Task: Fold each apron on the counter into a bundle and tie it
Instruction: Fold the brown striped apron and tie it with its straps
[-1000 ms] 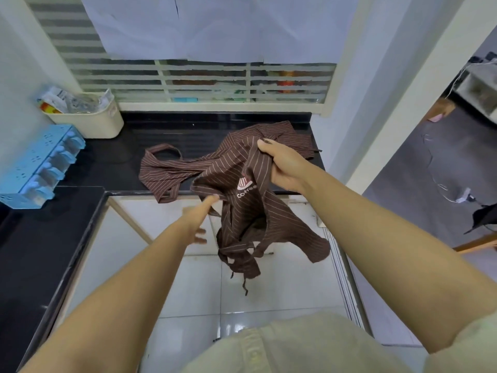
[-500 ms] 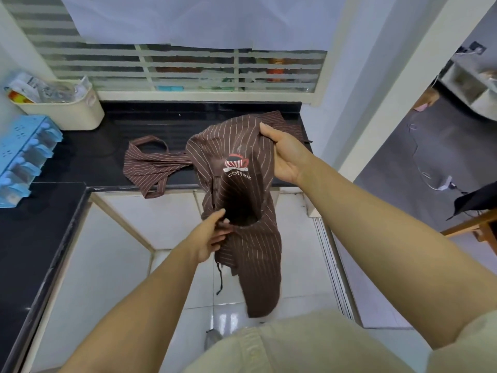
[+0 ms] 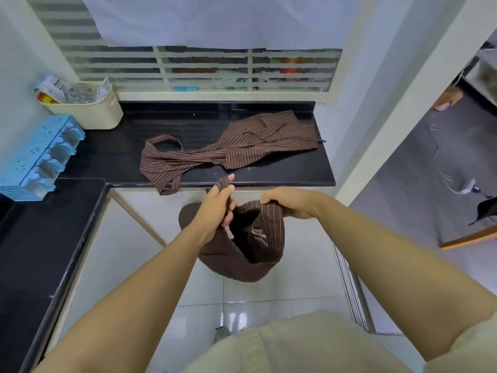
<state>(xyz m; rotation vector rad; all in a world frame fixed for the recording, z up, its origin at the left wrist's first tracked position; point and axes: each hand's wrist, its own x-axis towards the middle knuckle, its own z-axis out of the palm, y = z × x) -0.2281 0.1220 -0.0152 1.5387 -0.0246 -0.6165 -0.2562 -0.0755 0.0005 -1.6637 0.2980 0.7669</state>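
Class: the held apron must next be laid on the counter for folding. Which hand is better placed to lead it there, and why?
Left. The left hand pinches the apron at its top edge, nearest the counter; the right hand grips farther back.

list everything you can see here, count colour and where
held apron: 1, brown striped with a logo, in both hands over the floor
second apron: 1, brown striped, spread on the counter
counter: 1, black, L-shaped under the window
basket: 1, cream, back left corner, holding packets
power strip: 1, light blue, left of counter
left hand: 1, fingers pinching a strap
right hand: 1, gripping the apron's top edge
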